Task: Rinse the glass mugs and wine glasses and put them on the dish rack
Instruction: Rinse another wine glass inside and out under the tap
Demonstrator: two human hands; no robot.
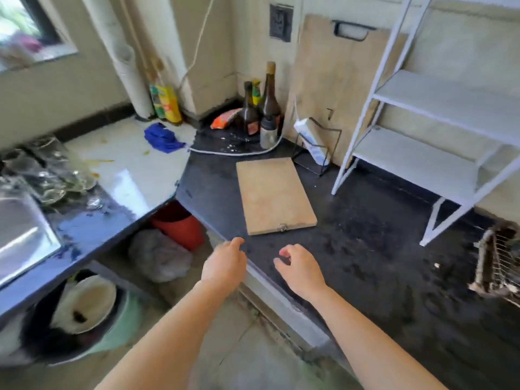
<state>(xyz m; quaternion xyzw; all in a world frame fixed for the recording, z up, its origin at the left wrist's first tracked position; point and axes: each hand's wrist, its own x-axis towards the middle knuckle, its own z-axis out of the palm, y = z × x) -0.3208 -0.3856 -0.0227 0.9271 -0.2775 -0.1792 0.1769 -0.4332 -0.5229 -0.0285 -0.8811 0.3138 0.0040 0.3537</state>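
Several clear glasses and mugs [47, 170] stand clustered on the counter at the far left, blurred, just behind the steel sink [22, 235]. A white tiered rack [422, 153] stands on the dark counter at the right, its shelves bare. My left hand [225, 266] hovers over the counter's front edge, fingers loosely curled, holding nothing. My right hand [301, 266] hangs just above the dark countertop, fingers apart and empty. Both hands are far from the glasses and the rack.
A wooden cutting board [273, 195] lies flat ahead of my hands; a larger one [334, 85] leans on the wall. Bottles [261, 108], a blue cloth [163, 139] and a power strip [312, 142] sit in the corner. A wire basket [501, 263] is at the right. Bins [81, 311] stand below.
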